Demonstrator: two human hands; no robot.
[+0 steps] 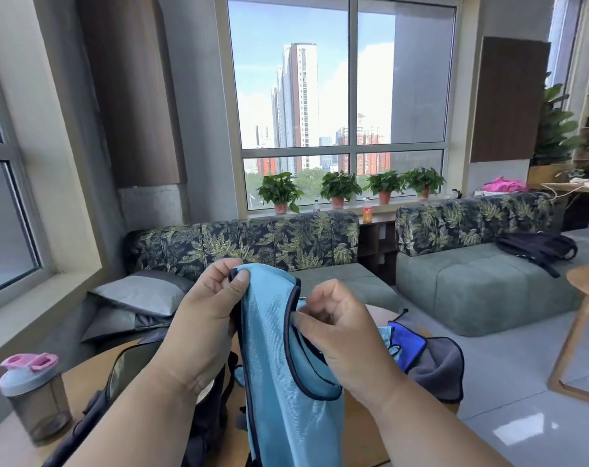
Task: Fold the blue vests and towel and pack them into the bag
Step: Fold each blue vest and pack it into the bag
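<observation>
A light blue vest [286, 382] with dark trim is held up in front of the person, above the tabletop [84, 375], and hangs down out of the bottom of the view. One shoulder strap is pinched at its top between the thumb and curled fingers of the left hand [212, 305]. The dark-edged opening of the vest is gripped by the curled fingers of the right hand [340, 328], lower and to the right. A dark bag [144, 369] is seen lying open on the tabletop behind the left forearm, partly hidden by it. To the right of the hands, a darker blue cloth [409, 342] is laid on a grey towel [437, 372] at the far edge of the tabletop; a scrap of light blue fabric shows just beside them, and whether it belongs to a second vest cannot be told. A shaker bottle [33, 399] with a pink lid is placed upright near the left edge of the tabletop. A leaf-patterned sofa [252, 244] and potted plants [340, 190] on the windowsill are visible beyond.
</observation>
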